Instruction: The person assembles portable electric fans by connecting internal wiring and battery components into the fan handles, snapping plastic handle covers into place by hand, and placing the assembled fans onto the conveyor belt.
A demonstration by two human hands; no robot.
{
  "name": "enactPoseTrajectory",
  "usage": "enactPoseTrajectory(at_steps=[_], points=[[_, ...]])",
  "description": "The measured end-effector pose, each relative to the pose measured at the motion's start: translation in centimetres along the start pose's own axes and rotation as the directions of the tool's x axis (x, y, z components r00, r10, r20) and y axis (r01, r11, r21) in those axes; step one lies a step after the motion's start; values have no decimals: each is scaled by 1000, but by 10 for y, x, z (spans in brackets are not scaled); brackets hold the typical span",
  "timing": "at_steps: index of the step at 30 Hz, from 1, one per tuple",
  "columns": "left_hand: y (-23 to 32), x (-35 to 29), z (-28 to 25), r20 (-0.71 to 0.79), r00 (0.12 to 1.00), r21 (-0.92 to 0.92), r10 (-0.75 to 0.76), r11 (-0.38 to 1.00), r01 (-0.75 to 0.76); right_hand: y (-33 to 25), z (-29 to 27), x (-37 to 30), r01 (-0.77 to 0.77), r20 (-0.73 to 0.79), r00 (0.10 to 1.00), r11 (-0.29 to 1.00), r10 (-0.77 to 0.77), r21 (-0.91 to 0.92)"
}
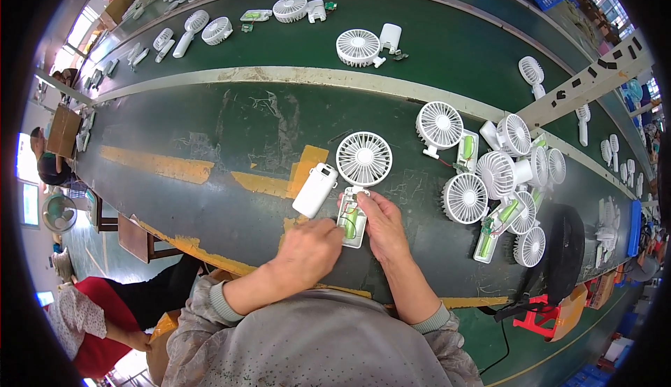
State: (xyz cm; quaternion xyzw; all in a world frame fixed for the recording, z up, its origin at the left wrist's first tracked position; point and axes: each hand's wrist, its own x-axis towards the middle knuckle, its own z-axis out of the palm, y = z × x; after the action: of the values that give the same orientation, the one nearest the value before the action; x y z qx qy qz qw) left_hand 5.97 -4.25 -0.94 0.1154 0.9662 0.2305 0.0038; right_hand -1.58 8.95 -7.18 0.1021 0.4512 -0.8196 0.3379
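Observation:
A white handheld fan lies in front of me, its round caged head (364, 159) pointing away. The open handle (351, 226) shows a green battery and thin wires inside. My right hand (385, 227) grips this handle along its right side, thumb on top near the neck. My left hand (308, 249) is closed, fingers curled at the handle's left edge; what they pinch, if anything, is hidden. Just left of the fan rests a loose white handle cover (316, 190), tilted on the table, apart from both hands.
At right on the dark table (168, 205) is a cluster of white fans (497, 174), some with open handles. Beside it lies a black bag (563, 254). Beyond a pale rail, a green conveyor belt (458, 51) carries fans and parts. A person in red (105, 324) sits at lower left.

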Motion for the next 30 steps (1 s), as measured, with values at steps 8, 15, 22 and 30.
enactPoseTrajectory(at_steps=[8, 15, 22, 30], points=[[-37, 8, -8, -209, 932, 30, -297, 950, 310, -4, 2, -2, -23, -1, 1000, 1000, 23, 8], [-34, 6, -17, -79, 869, -22, -488, 872, 488, -15, -2, -10, -105, 132, 987, 988, 90, 111], [8, 0, -13, -142, 932, -167, -333, 936, 309, -19, -1, -15, -134, 212, 972, 984, 107, 117], [15, 4, -4, -115, 953, -22, -280, 960, 280, -22, 2, -17, -123, 272, 958, 989, 95, 87]])
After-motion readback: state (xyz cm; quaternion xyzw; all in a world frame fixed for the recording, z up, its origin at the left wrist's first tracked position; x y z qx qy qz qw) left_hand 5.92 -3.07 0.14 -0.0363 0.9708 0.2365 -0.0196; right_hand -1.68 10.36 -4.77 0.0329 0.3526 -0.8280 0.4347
